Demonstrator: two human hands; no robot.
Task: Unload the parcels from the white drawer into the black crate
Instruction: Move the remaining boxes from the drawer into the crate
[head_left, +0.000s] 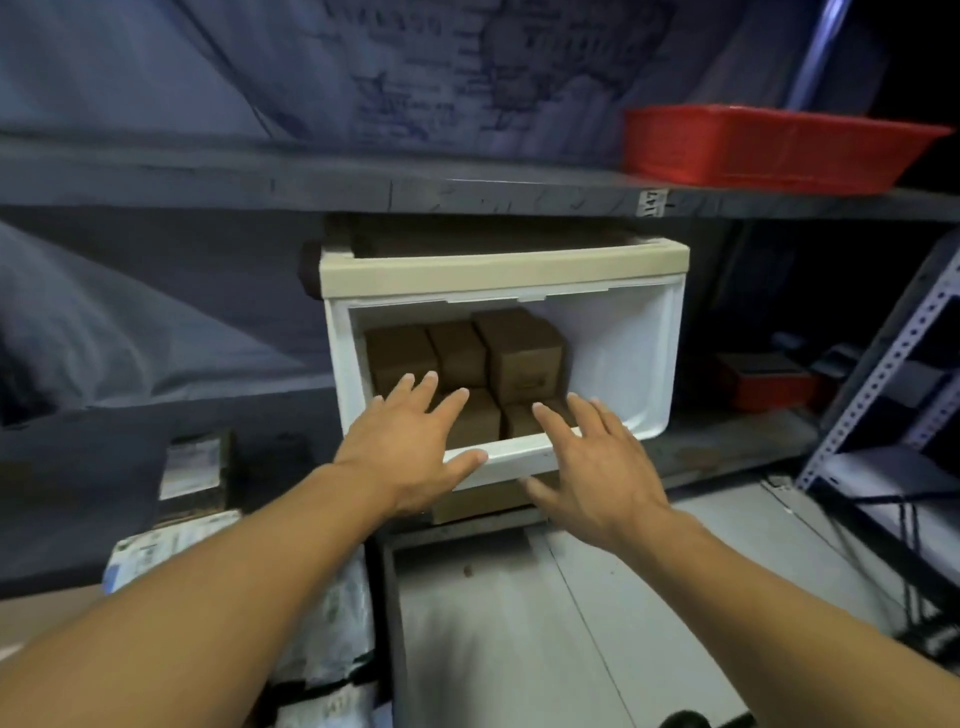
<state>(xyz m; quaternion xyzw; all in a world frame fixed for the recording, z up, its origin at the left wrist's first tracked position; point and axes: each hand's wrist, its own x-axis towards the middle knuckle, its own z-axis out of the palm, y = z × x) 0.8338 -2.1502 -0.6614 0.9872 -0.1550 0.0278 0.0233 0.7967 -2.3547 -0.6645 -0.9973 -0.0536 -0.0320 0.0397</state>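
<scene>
The white drawer (623, 364) stands pulled out under a dark shelf, its beige frame above it. Several brown cardboard parcels (524, 353) fill its left and middle part; the right part shows bare white plastic. My left hand (410, 447) reaches over the drawer's front rim with straight spread fingers, its thumb lying on the rim. My right hand (592, 467) hovers just right of it with fingers spread, over the front rim, holding nothing. The black crate is not in view.
A red mesh basket (769, 150) sits on the shelf above at the right. Labelled packages (192, 478) lie at the lower left. A perforated metal rack (883, 364) stands at the right, with a red box (769, 384) behind it. Grey floor lies below.
</scene>
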